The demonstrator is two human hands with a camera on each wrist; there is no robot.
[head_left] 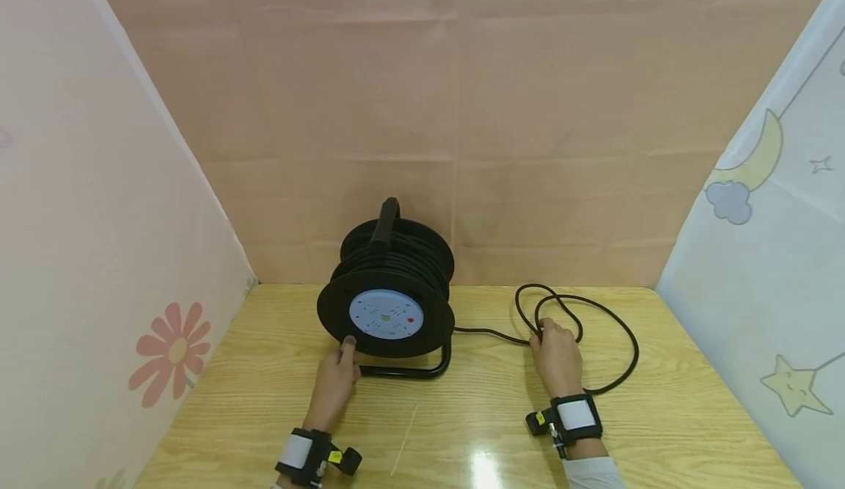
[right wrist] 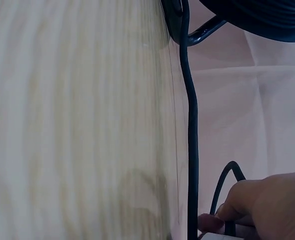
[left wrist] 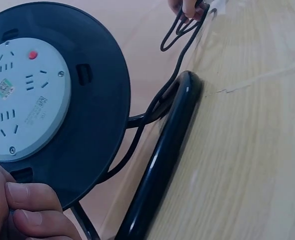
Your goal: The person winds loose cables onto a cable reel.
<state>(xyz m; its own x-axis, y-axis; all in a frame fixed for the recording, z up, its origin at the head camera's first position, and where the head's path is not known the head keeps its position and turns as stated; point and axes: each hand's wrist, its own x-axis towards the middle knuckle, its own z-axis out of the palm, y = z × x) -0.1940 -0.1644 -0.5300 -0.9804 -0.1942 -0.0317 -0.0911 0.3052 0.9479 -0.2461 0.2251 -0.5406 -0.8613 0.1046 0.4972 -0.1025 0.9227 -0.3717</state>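
A black cable reel [head_left: 432, 328] with a pale socket panel [head_left: 386, 314] on its front stands on a tubular metal frame [left wrist: 160, 165]. At the lower left of its front disc, my left hand [head_left: 335, 379] grips the reel with curled fingers; the exact part inside the fingers is hidden. Black cable [head_left: 488, 331] runs from the reel to the right across the table. My right hand [head_left: 557, 357] holds this cable near its loose loops, thumb and fingers pinching it in the right wrist view.
The reel's carrying handle [head_left: 383, 229] sticks up at the top. Cable loops [head_left: 635, 342] spread around the right hand on the wooden table [head_left: 449, 430]. A brown paper wall [head_left: 528, 144] closes off the back, with patterned sheets on both sides.
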